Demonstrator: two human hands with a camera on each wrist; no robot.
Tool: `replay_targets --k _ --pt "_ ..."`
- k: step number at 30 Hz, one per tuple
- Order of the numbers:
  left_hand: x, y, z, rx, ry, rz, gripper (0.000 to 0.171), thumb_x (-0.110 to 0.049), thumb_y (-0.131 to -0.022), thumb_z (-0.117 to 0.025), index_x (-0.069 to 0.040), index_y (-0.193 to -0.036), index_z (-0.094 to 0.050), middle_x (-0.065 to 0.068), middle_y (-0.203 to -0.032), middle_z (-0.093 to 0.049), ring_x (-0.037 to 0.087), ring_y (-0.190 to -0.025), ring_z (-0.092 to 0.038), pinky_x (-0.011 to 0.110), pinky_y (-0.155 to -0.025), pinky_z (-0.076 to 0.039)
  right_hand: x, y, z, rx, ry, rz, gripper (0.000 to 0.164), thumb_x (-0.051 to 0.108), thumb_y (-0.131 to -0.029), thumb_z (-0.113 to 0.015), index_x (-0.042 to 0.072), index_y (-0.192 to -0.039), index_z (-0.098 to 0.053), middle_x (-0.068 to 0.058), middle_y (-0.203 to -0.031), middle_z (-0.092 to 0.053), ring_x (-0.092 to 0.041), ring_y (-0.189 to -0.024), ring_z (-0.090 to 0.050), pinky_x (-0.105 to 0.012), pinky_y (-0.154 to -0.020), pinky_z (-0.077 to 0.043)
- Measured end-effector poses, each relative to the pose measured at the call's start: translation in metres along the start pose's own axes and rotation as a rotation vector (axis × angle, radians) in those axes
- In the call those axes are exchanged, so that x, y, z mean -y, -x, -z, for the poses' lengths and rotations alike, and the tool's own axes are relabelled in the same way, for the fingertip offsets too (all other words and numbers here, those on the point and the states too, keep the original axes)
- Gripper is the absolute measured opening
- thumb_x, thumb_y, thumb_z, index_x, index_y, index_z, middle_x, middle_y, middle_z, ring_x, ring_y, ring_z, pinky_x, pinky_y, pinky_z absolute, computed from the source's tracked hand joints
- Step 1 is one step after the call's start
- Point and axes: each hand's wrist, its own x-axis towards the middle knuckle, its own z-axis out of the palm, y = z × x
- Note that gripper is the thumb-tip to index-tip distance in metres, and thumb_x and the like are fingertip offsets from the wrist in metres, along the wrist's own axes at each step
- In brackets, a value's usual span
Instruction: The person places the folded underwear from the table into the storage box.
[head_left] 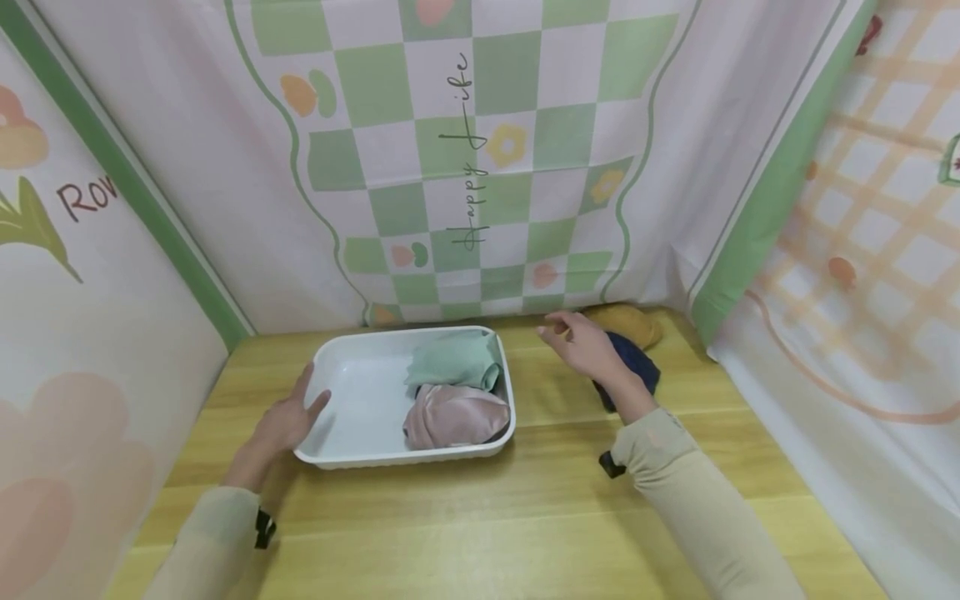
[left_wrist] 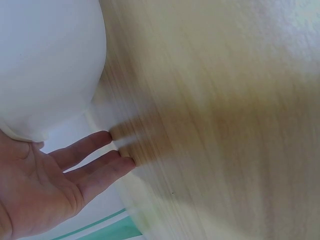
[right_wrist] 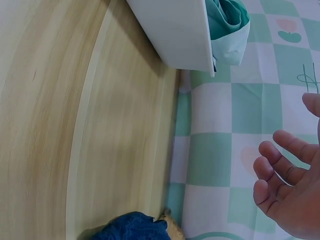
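Note:
A white rectangular tray [head_left: 360, 400] rests on the wooden table with two folded cloths in its right half. One is a mint green cloth [head_left: 453, 360] at the back, the other a shiny pink cloth [head_left: 453, 417] at the front. At the tray's left edge is my left hand [head_left: 288, 421], its thumb over the rim and its other fingers [left_wrist: 82, 150] stretched out along the outside. To the right of the tray my right hand [head_left: 585, 346] hovers with loosely bent fingers [right_wrist: 280, 172] and holds nothing. A dark blue cloth [head_left: 636, 367] lies partly hidden beneath that arm.
Behind the dark blue cloth, a mustard yellow cloth [head_left: 626, 323] lies by the back edge of the table [head_left: 465, 533]. Green-checked fabric [head_left: 480, 167] hangs across the back, and printed fabric [head_left: 862, 292] borders the right side. Similar fabric hangs at the left.

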Motion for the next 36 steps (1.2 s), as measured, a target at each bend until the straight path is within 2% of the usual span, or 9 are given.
replay_targets --k 6,13,19,24,36 --pt "0.0 -0.001 0.001 -0.001 -0.002 -0.002 0.084 -0.066 -0.102 -0.018 -0.013 -0.16 0.013 0.043 -0.146 -0.037 0.062 -0.119 -0.052 0.066 -0.097 -0.046 -0.004 0.005 0.005 0.001 -0.009 -0.013 0.061 0.057 -0.101 -0.045 0.012 -0.142 -0.053 -0.016 -0.124 -0.063 -0.034 -0.107 -0.061 -0.051 -0.089 -0.051" --pt "0.0 -0.003 0.002 0.004 -0.004 0.003 0.084 -0.067 -0.102 -0.017 -0.015 -0.159 0.017 0.044 -0.145 -0.036 0.061 -0.119 -0.052 0.065 -0.096 -0.047 -0.012 0.009 0.009 -0.004 -0.01 -0.03 0.06 0.054 -0.102 -0.046 0.012 -0.144 -0.05 -0.017 -0.126 -0.063 -0.035 -0.11 -0.06 -0.053 -0.091 -0.05" --pt "-0.001 -0.002 0.002 0.003 -0.011 0.003 0.084 -0.066 -0.102 -0.018 -0.013 -0.159 0.015 0.044 -0.144 -0.038 0.06 -0.116 -0.055 0.064 -0.094 -0.049 -0.019 0.014 0.013 -0.004 -0.016 -0.043 0.066 0.059 -0.101 -0.042 0.01 -0.145 -0.049 -0.019 -0.128 -0.061 -0.037 -0.112 -0.06 -0.054 -0.093 -0.049" --pt "-0.001 -0.002 0.002 0.008 -0.002 0.008 0.084 -0.065 -0.102 -0.018 -0.014 -0.159 0.017 0.043 -0.146 -0.037 0.06 -0.118 -0.053 0.064 -0.097 -0.047 -0.025 0.019 0.017 -0.005 -0.039 -0.053 0.072 0.064 -0.1 -0.04 0.008 -0.145 -0.048 -0.02 -0.13 -0.062 -0.038 -0.117 -0.06 -0.056 -0.097 -0.049" --pt "0.001 -0.001 0.001 0.013 -0.004 0.017 0.084 -0.066 -0.102 -0.018 -0.015 -0.158 0.019 0.043 -0.145 -0.038 0.06 -0.117 -0.055 0.063 -0.095 -0.048 -0.036 0.023 0.022 -0.035 -0.034 -0.036 0.062 0.05 -0.104 -0.044 0.001 -0.143 -0.049 -0.022 -0.123 -0.064 -0.036 -0.111 -0.061 -0.052 -0.097 -0.049"
